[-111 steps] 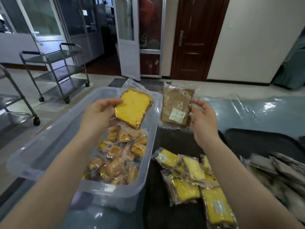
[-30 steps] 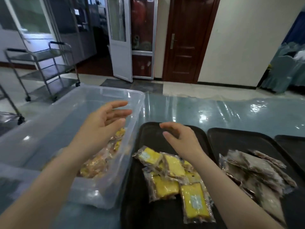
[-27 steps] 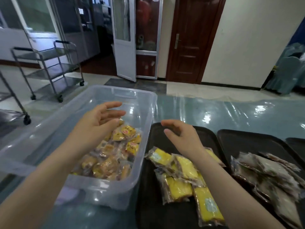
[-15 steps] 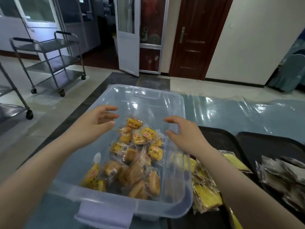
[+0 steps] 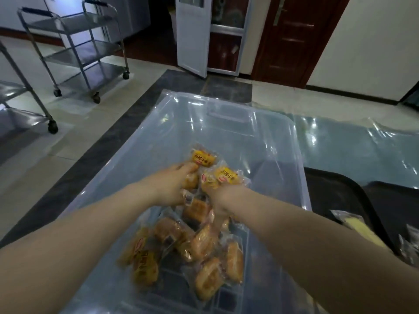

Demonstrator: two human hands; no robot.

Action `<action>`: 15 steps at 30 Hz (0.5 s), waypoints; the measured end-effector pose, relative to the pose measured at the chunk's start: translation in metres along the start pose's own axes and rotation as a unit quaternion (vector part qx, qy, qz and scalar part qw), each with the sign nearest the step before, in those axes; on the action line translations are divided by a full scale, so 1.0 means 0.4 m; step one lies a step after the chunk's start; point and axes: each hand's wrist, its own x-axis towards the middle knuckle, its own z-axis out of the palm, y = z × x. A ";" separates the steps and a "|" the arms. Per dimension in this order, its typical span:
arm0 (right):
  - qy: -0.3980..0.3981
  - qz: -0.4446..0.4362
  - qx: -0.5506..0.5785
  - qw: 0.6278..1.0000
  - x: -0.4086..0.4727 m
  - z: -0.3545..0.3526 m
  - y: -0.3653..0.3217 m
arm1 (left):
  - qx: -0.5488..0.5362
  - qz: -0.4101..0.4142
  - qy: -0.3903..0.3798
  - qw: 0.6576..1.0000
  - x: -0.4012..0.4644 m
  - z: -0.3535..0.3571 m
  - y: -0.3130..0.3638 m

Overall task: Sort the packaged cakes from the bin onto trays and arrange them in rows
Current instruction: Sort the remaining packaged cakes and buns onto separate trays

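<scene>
Both hands were down inside the clear plastic storage bin [image 5: 267, 141], which sat on the glossy blue film-covered worktop [image 5: 353, 150]. The left hand [image 5: 169, 188] lay over the heap of small yellow-wrapped packaged cakes [image 5: 201, 243], its fingers [image 5: 189, 167] reaching forward onto a wrapped cake at the far edge of the heap; whether they gripped it could not be told. The right hand [image 5: 223, 196] was buried among the packets just beside the left, and its fingers were hidden, so their hold could not be told. Right of the bin lay a black tray [image 5: 328, 191] with a yellow slice cake in clear wrap [image 5: 360, 230] on it. Steel wheeled trolleys [image 5: 77, 51] stood on the floor beyond.
</scene>
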 end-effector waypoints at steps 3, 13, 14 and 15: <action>-0.044 -0.023 0.029 0.998 0.065 0.075 -0.039 | 0.066 -0.044 -0.061 0.995 0.014 0.060 -0.009; 0.074 0.060 0.089 0.991 0.129 0.152 -0.007 | 0.098 -0.076 -0.158 0.980 0.012 0.112 -0.030; 0.072 0.064 0.097 0.991 0.130 0.150 -0.004 | 0.101 -0.079 -0.159 0.979 0.011 0.113 -0.031; 0.060 0.062 0.107 0.990 0.131 0.146 -0.003 | 0.103 -0.084 -0.157 0.979 0.010 0.114 -0.033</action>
